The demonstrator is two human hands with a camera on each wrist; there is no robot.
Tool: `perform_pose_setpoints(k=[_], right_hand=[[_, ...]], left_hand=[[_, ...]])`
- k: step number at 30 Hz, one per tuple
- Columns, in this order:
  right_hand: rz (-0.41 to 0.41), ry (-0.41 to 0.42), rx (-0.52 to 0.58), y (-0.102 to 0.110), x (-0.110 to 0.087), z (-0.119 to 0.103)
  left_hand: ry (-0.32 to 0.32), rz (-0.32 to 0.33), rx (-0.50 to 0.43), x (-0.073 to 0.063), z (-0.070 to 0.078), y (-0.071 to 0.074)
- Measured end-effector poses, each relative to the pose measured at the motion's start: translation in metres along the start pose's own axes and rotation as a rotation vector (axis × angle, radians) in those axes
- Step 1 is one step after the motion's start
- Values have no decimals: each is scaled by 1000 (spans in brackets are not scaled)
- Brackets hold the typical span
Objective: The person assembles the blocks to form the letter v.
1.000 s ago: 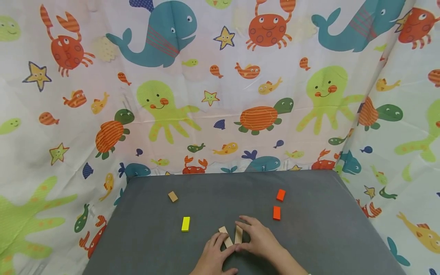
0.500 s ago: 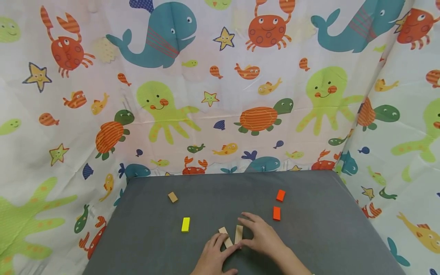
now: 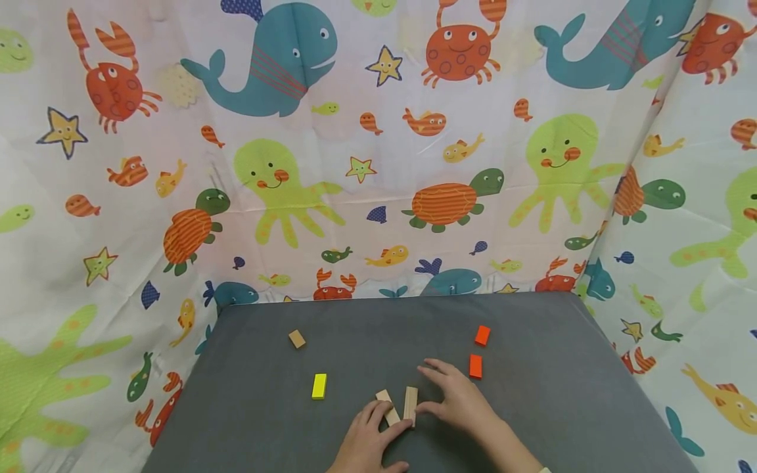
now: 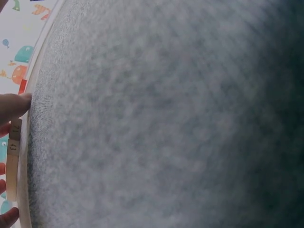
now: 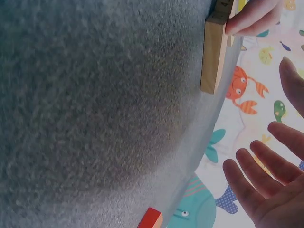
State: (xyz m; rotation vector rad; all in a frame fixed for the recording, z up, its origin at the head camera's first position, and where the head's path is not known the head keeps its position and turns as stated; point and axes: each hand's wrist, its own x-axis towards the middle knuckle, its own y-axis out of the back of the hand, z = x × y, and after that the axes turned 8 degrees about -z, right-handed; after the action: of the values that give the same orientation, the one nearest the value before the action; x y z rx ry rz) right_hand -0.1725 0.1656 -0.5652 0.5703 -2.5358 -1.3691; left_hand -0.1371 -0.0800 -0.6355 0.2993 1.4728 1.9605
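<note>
Two plain wooden blocks lie close together on the grey table near its front, forming a narrow V. My left hand [image 3: 368, 439] holds them: its fingers rest over the left block [image 3: 383, 397], and its thumb reaches across to the near end of the right block [image 3: 411, 401]. Small printed numbers show on the blocks' ends in both wrist views. Just right of the right block is my right hand [image 3: 460, 398], fingers spread and holding nothing. The right wrist view shows these fingers [image 5: 259, 164] apart from the wooden block [image 5: 213, 57].
A yellow block [image 3: 319, 386] lies to the left, with a small tan block [image 3: 298, 339] farther back. Two orange-red blocks, one nearer [image 3: 476, 366] and one farther [image 3: 482, 336], lie at the right. A sea-animal curtain [image 3: 367, 217] hangs behind the grey table [image 3: 248, 420].
My right hand has let go of the right wooden block and moved away to the right, its fingers spreading. My left hand and the blocks have barely moved.
</note>
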Motion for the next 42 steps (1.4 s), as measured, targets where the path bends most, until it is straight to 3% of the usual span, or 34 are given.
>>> perform_pose_setpoints(k=[15, 22, 42], right_hand=[[43, -37, 5, 4, 0, 6], [69, -96, -22, 8, 2, 12], [64, -158, -6, 19, 3, 19]], left_hand=[[0, 12, 20, -1, 1, 0], [-3, 33, 9, -2, 0, -2], [46, -36, -30, -2, 3, 3]])
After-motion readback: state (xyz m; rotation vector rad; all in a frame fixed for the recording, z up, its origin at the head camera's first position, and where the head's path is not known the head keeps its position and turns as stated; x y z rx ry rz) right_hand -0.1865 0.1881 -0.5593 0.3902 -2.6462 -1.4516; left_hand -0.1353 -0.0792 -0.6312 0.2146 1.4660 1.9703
